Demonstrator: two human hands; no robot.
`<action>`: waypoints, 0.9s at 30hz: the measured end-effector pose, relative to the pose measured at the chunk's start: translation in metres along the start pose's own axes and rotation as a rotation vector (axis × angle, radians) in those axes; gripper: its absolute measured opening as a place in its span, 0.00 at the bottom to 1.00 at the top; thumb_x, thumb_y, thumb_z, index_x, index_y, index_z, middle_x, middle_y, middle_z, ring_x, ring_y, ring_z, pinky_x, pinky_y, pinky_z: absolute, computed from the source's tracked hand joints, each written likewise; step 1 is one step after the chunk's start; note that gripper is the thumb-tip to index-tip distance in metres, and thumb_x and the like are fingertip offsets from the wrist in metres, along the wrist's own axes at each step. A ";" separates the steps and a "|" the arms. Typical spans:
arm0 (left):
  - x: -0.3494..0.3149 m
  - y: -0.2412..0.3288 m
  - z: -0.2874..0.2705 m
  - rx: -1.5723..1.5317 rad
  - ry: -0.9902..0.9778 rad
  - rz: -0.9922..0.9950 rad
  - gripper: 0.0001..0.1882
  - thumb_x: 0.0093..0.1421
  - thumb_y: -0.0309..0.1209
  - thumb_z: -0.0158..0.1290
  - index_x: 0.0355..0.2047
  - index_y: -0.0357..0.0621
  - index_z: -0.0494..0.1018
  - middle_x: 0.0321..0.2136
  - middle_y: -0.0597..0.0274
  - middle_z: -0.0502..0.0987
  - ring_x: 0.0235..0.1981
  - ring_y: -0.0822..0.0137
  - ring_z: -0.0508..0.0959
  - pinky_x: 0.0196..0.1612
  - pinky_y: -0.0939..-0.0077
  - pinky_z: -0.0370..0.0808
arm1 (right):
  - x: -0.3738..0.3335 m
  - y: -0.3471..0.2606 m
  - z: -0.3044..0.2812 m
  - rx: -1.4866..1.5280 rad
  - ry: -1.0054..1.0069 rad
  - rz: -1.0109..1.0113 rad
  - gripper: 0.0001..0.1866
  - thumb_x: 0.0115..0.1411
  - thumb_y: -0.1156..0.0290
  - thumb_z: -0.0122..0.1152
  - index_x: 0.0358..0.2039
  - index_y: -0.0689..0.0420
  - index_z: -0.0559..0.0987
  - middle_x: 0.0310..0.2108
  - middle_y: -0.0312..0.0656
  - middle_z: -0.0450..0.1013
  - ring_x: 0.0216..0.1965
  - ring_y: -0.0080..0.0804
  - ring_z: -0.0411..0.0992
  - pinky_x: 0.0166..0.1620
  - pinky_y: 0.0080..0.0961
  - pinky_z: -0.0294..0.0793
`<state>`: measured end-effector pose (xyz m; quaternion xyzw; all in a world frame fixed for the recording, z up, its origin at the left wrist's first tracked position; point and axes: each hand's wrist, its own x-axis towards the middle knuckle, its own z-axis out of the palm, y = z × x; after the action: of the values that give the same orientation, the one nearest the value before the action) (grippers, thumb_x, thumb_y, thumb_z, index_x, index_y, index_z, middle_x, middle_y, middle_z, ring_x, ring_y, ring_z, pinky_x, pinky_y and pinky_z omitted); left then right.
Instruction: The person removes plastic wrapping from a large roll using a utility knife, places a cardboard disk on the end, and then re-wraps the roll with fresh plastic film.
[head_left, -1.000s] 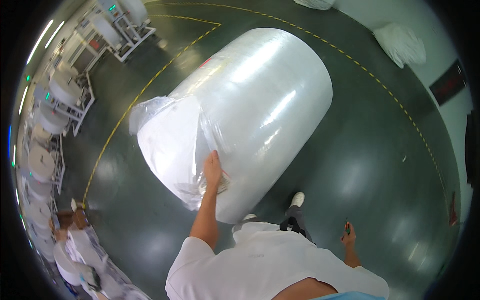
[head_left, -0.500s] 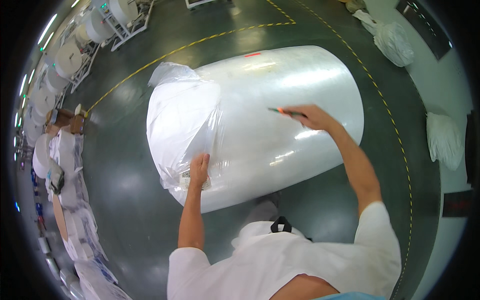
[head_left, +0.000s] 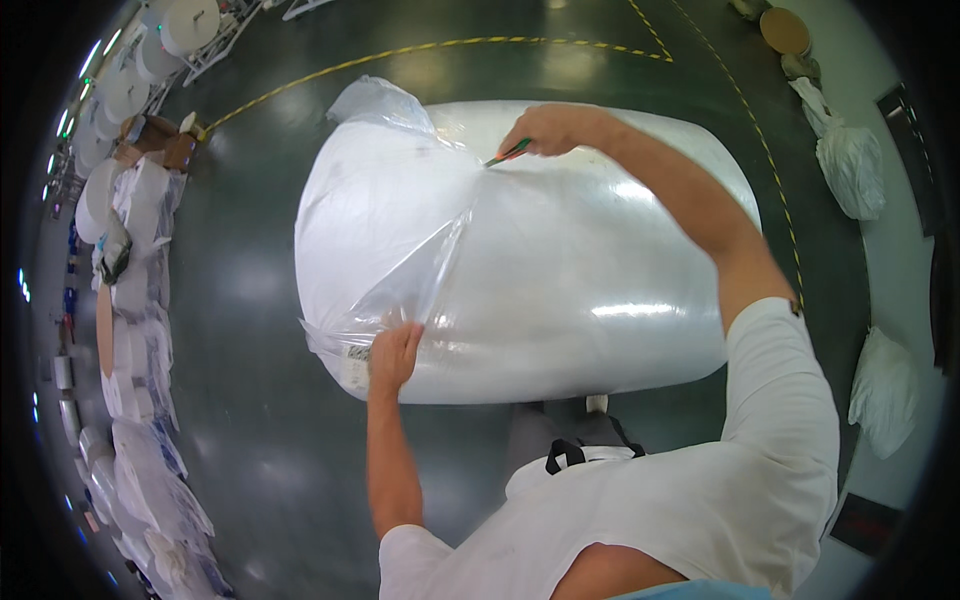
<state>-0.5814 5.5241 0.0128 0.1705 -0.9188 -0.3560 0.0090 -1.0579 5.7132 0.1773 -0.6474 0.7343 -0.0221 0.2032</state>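
Observation:
A large wide roll (head_left: pixel 590 250) wrapped in clear plastic film lies in front of me, its white end to the left. My left hand (head_left: pixel 395 358) is closed on the loose plastic film (head_left: pixel 425 270) at the near left edge, pulling it into taut folds. A label beside that hand is partly covered. Toward the roll's far side, my right hand (head_left: pixel 550 132) grips a slim green and orange utility knife (head_left: pixel 512 152). The knife's tip meets the film, where creases gather. Bunched film (head_left: pixel 380 103) stands up at the far left corner of the roll.
Film-covered white rolls (head_left: pixel 135 290) line the left side, with a cardboard box (head_left: pixel 165 140) at their far end. White plastic bags (head_left: pixel 850 165) rest along the right wall. Yellow-black floor tape (head_left: pixel 440 46) runs beyond the roll and down its right side.
My right hand has moved left and away from me, bringing the knife tip down onto the film. My left hand keeps hold of the film, which is stretched tighter. The view has shifted.

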 end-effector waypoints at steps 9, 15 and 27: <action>-0.262 0.094 0.180 -0.146 -0.372 -0.374 0.22 0.76 0.48 0.47 0.46 0.45 0.82 0.41 0.41 0.83 0.45 0.33 0.81 0.46 0.42 0.76 | -0.366 0.169 -0.019 -0.069 -0.218 0.399 0.27 0.63 0.82 0.64 0.61 0.46 0.84 0.44 0.47 0.85 0.35 0.47 0.79 0.45 0.42 0.79; -0.177 0.187 0.168 0.238 -0.225 -0.349 0.24 0.66 0.51 0.63 0.47 0.43 0.81 0.48 0.45 0.81 0.44 0.35 0.82 0.45 0.43 0.79 | -0.388 0.182 0.001 0.037 0.106 0.154 0.25 0.66 0.78 0.65 0.63 0.44 0.83 0.52 0.43 0.84 0.46 0.51 0.79 0.49 0.44 0.76; 0.127 0.322 0.196 0.256 0.343 -0.038 0.20 0.66 0.38 0.61 0.54 0.45 0.73 0.54 0.50 0.75 0.44 0.38 0.83 0.44 0.46 0.82 | -0.347 0.193 0.025 0.122 -0.079 0.110 0.26 0.64 0.78 0.64 0.63 0.45 0.83 0.45 0.46 0.84 0.35 0.42 0.79 0.41 0.40 0.79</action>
<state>-0.8266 5.8326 0.0650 0.2455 -0.9381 -0.2024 0.1367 -1.2042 6.0833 0.1905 -0.5928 0.7575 -0.0301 0.2718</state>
